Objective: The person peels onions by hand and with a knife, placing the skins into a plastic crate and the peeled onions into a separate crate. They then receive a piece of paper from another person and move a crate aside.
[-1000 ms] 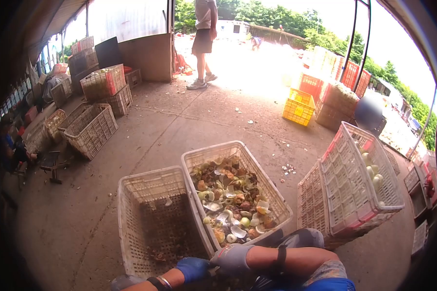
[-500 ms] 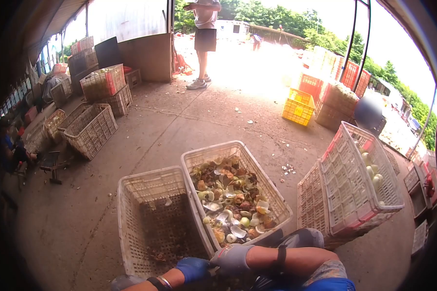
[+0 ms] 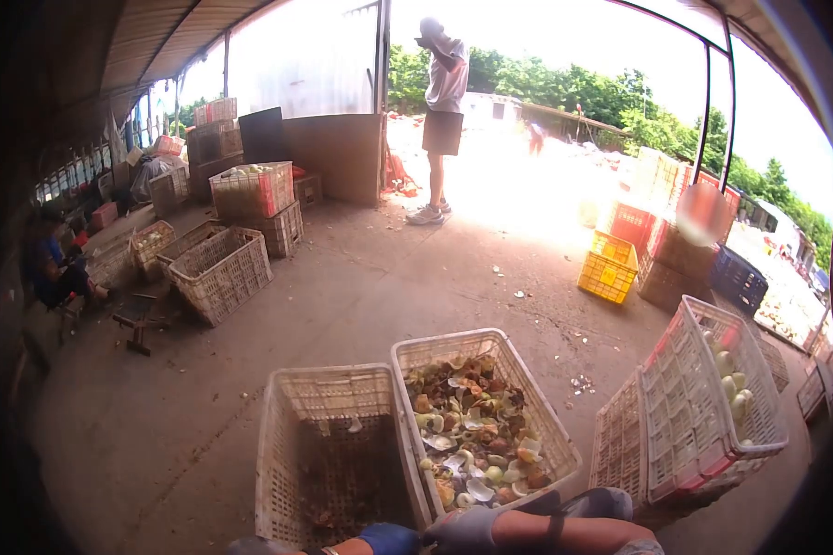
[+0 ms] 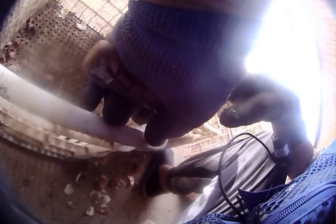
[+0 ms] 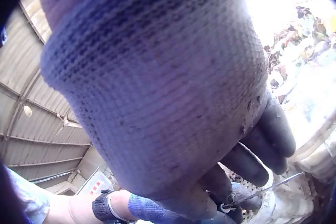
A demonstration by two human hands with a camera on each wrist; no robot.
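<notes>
My left hand, in a blue knit glove, is low in the head view at the near end of a white plastic crate. In the left wrist view its fingers hang loosely bent over the crate's pale rim. My right hand wears a pale knit glove with dark grey fingers and lies beside the left. A thin knife blade sticks out from its curled fingers in the right wrist view; the handle is hidden. Onion peels and scraps fill the second white crate.
Stacked crates with whole peeled onions stand at the right. A yellow crate and more stacks lie further back. Several crates and a small stool are at the left. A person stands near the doorway.
The head view has tilted up and turned left, so the crates and both hands sit lower and further right. The standing person has raised their arms toward their head.
</notes>
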